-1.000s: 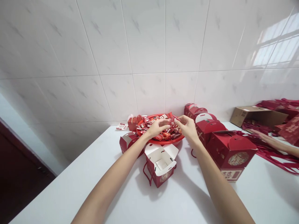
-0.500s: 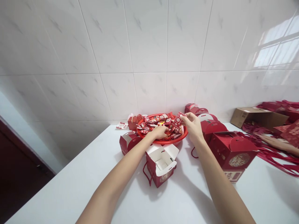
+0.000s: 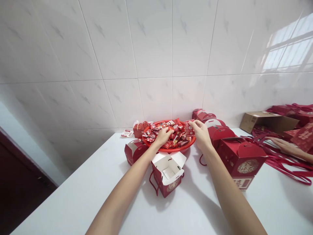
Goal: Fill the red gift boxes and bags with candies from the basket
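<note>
A round red basin [image 3: 168,150] heaped with red-wrapped candies [image 3: 174,138] stands by the wall. Over the heap is my left hand [image 3: 162,136], its fingers pinched on a small red wrapped candy [image 3: 171,129]. At the basin's right rim my right hand [image 3: 201,133] grips a flat red candy packet [image 3: 189,128] between thumb and fingers. Just in front of the basin sits a small red gift box [image 3: 164,182] with its white-lined lid flaps spread apart and a red cord handle hanging at its side. The visible part of its inside is bare white.
Closed red gift boxes [image 3: 241,160] line up on the right, and another box [image 3: 134,150] stands left of the basin. A cardboard carton [image 3: 246,122] and red ribbons [image 3: 288,166] lie farther right, where another person's hand [image 3: 285,145] reaches in. Tiled wall stands behind.
My left hand has lifted a little and shifted left from the candy heap, with a candy in its fingers. My right hand still holds the packet, now turned flatter. The view has shifted slightly.
</note>
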`<act>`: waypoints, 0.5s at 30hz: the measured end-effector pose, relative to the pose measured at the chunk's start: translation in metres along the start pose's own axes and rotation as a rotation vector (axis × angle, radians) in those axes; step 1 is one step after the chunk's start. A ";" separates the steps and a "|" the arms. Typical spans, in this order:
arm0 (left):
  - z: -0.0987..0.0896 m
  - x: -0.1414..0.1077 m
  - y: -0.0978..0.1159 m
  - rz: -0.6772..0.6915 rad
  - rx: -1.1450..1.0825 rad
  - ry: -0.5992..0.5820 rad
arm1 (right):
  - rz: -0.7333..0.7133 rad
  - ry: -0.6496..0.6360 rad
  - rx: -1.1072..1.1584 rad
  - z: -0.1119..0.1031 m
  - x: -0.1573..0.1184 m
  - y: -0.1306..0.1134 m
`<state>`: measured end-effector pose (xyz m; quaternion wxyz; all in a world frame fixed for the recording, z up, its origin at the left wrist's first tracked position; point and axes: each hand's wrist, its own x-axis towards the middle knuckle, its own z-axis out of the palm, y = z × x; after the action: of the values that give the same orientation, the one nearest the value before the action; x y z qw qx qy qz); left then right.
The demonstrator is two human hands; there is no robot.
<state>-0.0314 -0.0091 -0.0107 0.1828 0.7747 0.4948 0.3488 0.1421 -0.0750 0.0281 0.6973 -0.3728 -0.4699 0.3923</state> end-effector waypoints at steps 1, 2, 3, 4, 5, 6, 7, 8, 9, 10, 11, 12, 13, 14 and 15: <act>0.000 -0.001 0.001 -0.003 0.026 -0.012 | 0.008 -0.003 0.007 0.000 -0.001 -0.001; 0.001 -0.002 0.001 -0.003 0.058 -0.032 | 0.018 -0.007 0.014 0.000 -0.001 -0.002; 0.002 -0.002 0.002 -0.003 0.095 -0.058 | 0.027 -0.013 0.020 0.001 -0.002 -0.003; 0.004 -0.003 0.003 -0.005 0.137 -0.086 | 0.036 -0.017 0.025 0.001 -0.003 -0.004; 0.005 -0.003 0.003 -0.006 0.179 -0.114 | 0.044 -0.021 0.030 0.002 -0.003 -0.005; 0.006 -0.003 0.004 -0.007 0.219 -0.143 | 0.050 -0.022 0.034 0.002 -0.004 -0.005; 0.006 -0.003 0.005 -0.007 0.255 -0.168 | 0.054 -0.021 0.037 0.002 -0.004 -0.006; 0.007 -0.002 0.006 -0.006 0.287 -0.190 | 0.057 -0.019 0.040 0.002 -0.004 -0.006; 0.007 -0.002 0.006 -0.007 0.318 -0.204 | 0.059 -0.017 0.042 0.002 -0.003 -0.006; 0.007 -0.001 0.007 -0.009 0.346 -0.212 | 0.060 -0.017 0.044 0.002 -0.003 -0.006; 0.008 0.000 0.008 -0.014 0.372 -0.217 | 0.061 -0.018 0.046 0.002 -0.003 -0.006; 0.008 0.001 0.009 -0.021 0.395 -0.219 | 0.062 -0.021 0.047 0.003 -0.003 -0.006; 0.009 0.002 0.010 -0.028 0.416 -0.220 | 0.063 -0.025 0.047 0.003 -0.003 -0.006; 0.010 0.003 0.011 -0.033 0.432 -0.222 | 0.065 -0.030 0.046 0.004 -0.004 -0.006; 0.011 0.004 0.012 -0.036 0.445 -0.221 | 0.066 -0.035 0.045 0.004 -0.004 -0.007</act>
<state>-0.0143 -0.0107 -0.0095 0.0670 0.8203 0.5503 0.1408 0.1387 -0.0808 0.0339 0.6838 -0.3656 -0.4605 0.4321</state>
